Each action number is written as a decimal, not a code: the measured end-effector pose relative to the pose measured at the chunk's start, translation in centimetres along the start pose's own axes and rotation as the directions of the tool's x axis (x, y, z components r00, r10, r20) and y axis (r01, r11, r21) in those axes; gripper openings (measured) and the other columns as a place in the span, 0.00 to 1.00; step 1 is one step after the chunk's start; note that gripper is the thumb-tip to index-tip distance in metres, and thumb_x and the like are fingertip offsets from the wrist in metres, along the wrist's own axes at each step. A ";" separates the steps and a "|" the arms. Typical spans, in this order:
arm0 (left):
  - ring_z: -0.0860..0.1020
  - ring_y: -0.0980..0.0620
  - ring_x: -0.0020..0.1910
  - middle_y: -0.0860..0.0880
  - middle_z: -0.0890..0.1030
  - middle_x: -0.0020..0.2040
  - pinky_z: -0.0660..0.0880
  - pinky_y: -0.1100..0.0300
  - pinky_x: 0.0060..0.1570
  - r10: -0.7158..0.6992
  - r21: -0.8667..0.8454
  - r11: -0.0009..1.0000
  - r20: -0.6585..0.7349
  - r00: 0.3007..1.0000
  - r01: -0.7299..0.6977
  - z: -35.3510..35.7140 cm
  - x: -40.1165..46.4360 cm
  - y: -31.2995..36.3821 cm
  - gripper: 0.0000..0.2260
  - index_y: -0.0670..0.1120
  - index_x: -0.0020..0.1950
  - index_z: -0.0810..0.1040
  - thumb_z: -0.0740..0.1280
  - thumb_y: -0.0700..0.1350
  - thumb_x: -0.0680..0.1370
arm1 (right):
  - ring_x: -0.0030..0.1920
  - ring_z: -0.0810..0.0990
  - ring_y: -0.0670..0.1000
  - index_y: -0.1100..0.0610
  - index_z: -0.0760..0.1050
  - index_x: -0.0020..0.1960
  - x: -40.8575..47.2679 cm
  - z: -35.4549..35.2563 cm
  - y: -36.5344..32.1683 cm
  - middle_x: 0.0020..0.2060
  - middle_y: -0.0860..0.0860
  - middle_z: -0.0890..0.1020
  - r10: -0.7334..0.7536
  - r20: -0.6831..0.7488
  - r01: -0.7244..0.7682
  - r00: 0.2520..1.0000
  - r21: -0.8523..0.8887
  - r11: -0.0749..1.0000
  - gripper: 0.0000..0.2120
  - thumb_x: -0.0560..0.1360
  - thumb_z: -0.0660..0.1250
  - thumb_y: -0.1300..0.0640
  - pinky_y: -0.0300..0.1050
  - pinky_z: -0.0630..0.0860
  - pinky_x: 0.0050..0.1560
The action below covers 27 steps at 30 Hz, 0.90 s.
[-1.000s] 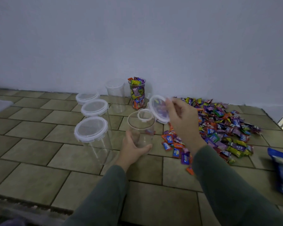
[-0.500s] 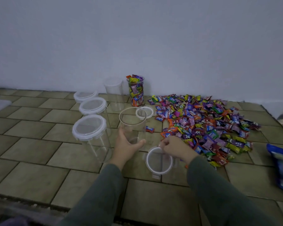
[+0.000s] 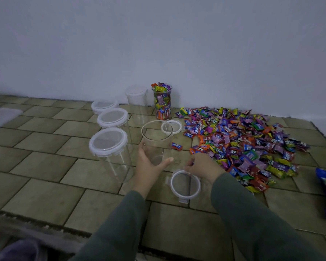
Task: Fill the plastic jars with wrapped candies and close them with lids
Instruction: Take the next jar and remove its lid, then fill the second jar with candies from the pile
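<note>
Left hand (image 3: 149, 162) wraps the open empty jar (image 3: 156, 142); right hand (image 3: 203, 166) rests fingers curled at the rim of the loose lid (image 3: 185, 184), though whether it pinches that rim I cannot tell.

The jar stands upright on the tiled floor (image 3: 45, 196), mid-floor, candy pile (image 3: 243, 140) just to its right, lid flat on the tiles just in front. Risk, as I judge it: the jar is light and tall, so a careless handful could tip it and scatter sweets, and the lid lies where a sleeve could sweep it. Toward the back wall (image 3: 158, 44) stand a filled jar (image 3: 162, 101) without a lid and a spare lid (image 3: 171, 126); three lidded jars (image 3: 109, 142) line the left. Dim room, plain pale wall, olive tiles.
</note>
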<state>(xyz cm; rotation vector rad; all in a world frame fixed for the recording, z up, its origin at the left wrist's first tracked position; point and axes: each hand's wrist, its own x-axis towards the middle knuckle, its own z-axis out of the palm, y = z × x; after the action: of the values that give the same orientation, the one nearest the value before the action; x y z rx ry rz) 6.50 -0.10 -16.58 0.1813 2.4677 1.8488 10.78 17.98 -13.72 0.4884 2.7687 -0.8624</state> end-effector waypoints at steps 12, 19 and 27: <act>0.67 0.52 0.59 0.51 0.65 0.57 0.70 0.52 0.61 0.196 0.106 0.978 -0.179 0.964 -0.179 2.1 -6.6 2.5 0.25 0.47 0.67 0.65 0.72 0.45 0.74 | 0.53 0.78 0.53 0.57 0.79 0.53 1.1 -1.1 -0.4 0.49 0.52 0.78 -0.036 -0.060 0.036 0.998 -0.009 0.999 0.09 0.75 0.68 0.54 0.44 0.74 0.49; 0.68 0.66 0.55 0.57 0.68 0.56 0.64 0.76 0.53 0.287 0.254 0.909 0.198 0.937 -0.332 6.5 -5.5 4.1 0.16 0.51 0.65 0.70 0.66 0.46 0.78 | 0.49 0.77 0.51 0.55 0.79 0.53 2.4 -2.6 1.1 0.47 0.50 0.79 -0.080 -0.153 0.076 0.985 -0.036 0.996 0.09 0.76 0.65 0.54 0.45 0.75 0.47; 0.48 0.37 0.77 0.39 0.51 0.78 0.49 0.45 0.74 -0.033 0.626 0.772 0.211 0.977 -0.109 11.4 0.2 5.5 0.30 0.47 0.77 0.55 0.60 0.57 0.79 | 0.50 0.79 0.54 0.56 0.81 0.50 5.4 -5.6 2.5 0.49 0.53 0.81 -0.162 -0.325 0.145 0.932 -0.077 0.986 0.09 0.75 0.63 0.56 0.51 0.78 0.52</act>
<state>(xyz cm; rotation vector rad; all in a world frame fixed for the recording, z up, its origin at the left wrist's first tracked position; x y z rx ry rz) 7.88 12.35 -14.49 0.4286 2.8308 0.8532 6.20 24.51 -11.97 0.4477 3.1645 -0.8024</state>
